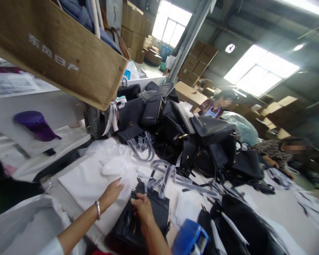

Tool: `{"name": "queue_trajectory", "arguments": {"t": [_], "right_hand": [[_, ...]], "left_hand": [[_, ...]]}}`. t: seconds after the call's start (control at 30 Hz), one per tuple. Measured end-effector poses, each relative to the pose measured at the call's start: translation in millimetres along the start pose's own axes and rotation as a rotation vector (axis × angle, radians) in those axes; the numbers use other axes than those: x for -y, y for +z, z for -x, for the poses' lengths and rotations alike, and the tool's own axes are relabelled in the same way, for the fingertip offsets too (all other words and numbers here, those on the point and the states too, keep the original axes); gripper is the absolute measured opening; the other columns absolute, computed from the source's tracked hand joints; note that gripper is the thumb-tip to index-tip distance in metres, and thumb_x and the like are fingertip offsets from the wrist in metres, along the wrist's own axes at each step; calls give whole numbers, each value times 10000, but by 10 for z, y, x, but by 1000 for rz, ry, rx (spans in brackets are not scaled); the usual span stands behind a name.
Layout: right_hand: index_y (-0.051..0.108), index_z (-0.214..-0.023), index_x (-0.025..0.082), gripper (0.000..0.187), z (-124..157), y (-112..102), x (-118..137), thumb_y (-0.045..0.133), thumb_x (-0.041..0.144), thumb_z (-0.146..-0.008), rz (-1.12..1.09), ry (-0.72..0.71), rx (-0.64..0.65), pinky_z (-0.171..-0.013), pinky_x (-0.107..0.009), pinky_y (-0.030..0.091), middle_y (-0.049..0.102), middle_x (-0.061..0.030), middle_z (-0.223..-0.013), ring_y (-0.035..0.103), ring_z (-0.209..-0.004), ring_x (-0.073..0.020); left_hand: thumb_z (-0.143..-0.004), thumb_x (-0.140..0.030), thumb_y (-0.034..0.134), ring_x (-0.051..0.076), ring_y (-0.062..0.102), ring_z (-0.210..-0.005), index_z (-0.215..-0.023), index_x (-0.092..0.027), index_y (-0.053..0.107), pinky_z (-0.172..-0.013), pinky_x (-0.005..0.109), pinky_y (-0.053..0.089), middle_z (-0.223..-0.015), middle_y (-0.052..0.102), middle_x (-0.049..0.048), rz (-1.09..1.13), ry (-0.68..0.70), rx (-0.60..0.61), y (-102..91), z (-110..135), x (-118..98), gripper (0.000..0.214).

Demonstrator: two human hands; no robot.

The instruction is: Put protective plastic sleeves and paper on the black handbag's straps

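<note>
My left hand (112,194), with a silver bangle at its wrist, reaches over the white sheets. Its thumb and fingers come together at the edge of a thin white wrapping sheet (129,177). Below and to the right lies a black handbag (159,211) with metal fittings and a zip. My right hand (143,209) is closed on the bag's upper part, fingers curled near the strap fittings; exactly which part they grip is hidden. Clear-wrapped straps (163,177) lie just beyond the bag.
A heap of black bags (159,117) covers the table's far side. A blue tape dispenser (190,236) stands at the front, beside more black bags (244,223). A brown jute bag (69,60) overhangs the upper left, above a purple cap (35,124). Two co-workers are at right.
</note>
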State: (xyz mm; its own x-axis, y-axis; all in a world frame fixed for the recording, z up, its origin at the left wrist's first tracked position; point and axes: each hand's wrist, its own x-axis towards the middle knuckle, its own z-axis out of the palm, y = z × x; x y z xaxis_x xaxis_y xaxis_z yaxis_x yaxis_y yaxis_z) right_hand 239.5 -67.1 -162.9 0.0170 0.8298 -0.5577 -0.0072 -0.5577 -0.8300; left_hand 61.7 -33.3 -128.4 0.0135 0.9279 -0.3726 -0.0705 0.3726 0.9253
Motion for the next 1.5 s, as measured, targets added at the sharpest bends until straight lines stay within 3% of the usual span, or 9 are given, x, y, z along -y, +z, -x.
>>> {"name": "queue_trajectory", "arguments": {"t": [0.17,0.3,0.4,0.7,0.9,1.03,1.2,1.37,1.5], "right_hand": [[553,-1029,197,424,286,-15,210,712,410,-699,-125,-253,-39,-530,-214,374,477,57,-662,460,-559,-99],[545,-1108,224,316,498,-69,358,591,365,-830,79,-394,15,-605,-233,410,531,26,-750,511,-671,-139],[518,-1151,208,316,536,-120,401,529,339,-864,247,-438,-75,-612,-245,425,547,21,-719,539,-660,-158],[589,-1169,262,309,673,-337,585,526,293,-868,762,-498,-184,-504,-229,358,572,34,-583,565,-530,-169],[598,-1184,254,350,540,-463,778,572,279,-835,676,-601,-293,-805,-294,477,653,-52,-1035,617,-912,-210],[649,-1135,247,318,401,-509,813,600,298,-824,558,-505,-206,-919,-342,444,661,-59,-1122,591,-1050,-237],[692,-1031,232,247,401,-484,821,585,348,-841,335,-410,-99,-835,-324,464,712,-36,-995,631,-919,-226],[698,-963,216,214,420,-481,829,580,341,-835,316,-394,-120,-700,-280,447,711,-20,-859,616,-797,-207],[691,-962,218,207,395,-483,797,573,337,-841,329,-400,-144,-717,-281,442,708,-22,-879,615,-811,-207]], "left_hand": [[-720,-271,593,310,568,-1154,-1104,-110,656,-1057,415,375,-1141,694,117,47,58,-30,67,33,-126,421],[-781,-266,574,287,586,-1120,-1145,-141,647,-1009,379,418,-1137,696,87,190,30,191,335,252,-255,392],[-819,-319,583,296,615,-1056,-1152,-135,647,-926,374,474,-1066,719,92,310,-66,334,503,435,-279,386],[-804,-432,646,311,610,-1077,-1163,-130,645,-1013,423,428,-1099,709,97,284,-91,408,574,494,-134,470],[-826,-434,624,307,550,-1180,-1225,-134,611,-1083,427,352,-1141,696,94,245,-45,506,573,419,-144,499],[-823,-457,626,297,532,-1202,-1253,-161,595,-1102,420,325,-1207,666,76,227,-50,582,532,419,-264,523],[-854,-472,584,282,522,-1215,-1254,-194,599,-1103,406,324,-1218,661,49,195,-63,611,515,379,-367,487],[-861,-463,582,272,535,-1202,-1261,-194,593,-1095,394,343,-1231,655,47,220,-66,586,544,381,-348,482],[-854,-467,592,274,559,-1177,-1258,-179,593,-1082,400,367,-1214,665,63,263,-104,515,599,451,-327,497]]}}
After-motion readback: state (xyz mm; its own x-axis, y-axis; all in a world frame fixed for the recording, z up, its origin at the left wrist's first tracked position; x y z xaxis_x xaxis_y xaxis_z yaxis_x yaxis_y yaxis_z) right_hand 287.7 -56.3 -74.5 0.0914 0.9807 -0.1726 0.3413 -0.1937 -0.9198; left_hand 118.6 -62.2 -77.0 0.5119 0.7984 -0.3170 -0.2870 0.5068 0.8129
